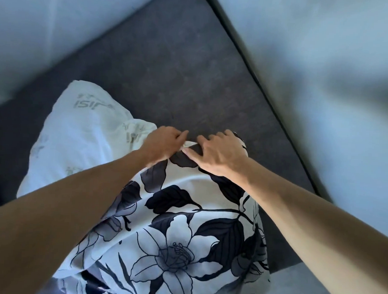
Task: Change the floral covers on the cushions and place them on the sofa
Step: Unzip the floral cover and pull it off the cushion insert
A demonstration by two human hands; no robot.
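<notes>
A cushion in a black, grey and white floral cover (175, 241) lies on the dark grey sofa seat (180, 79), reaching from the bottom of the view to the middle. My left hand (164, 143) pinches the cover's far edge, fingers closed on the fabric. Just to its right, my right hand (219, 154) rests on the same edge with thumb and fingers gripping it. A bare white cushion (77, 141) with faint grey lettering lies to the left, partly under my left forearm.
Pale blue-grey sofa backrests rise at the upper left (49, 25) and along the right (325, 63). A dark seam runs diagonally between seat and right backrest. The view is slightly blurred.
</notes>
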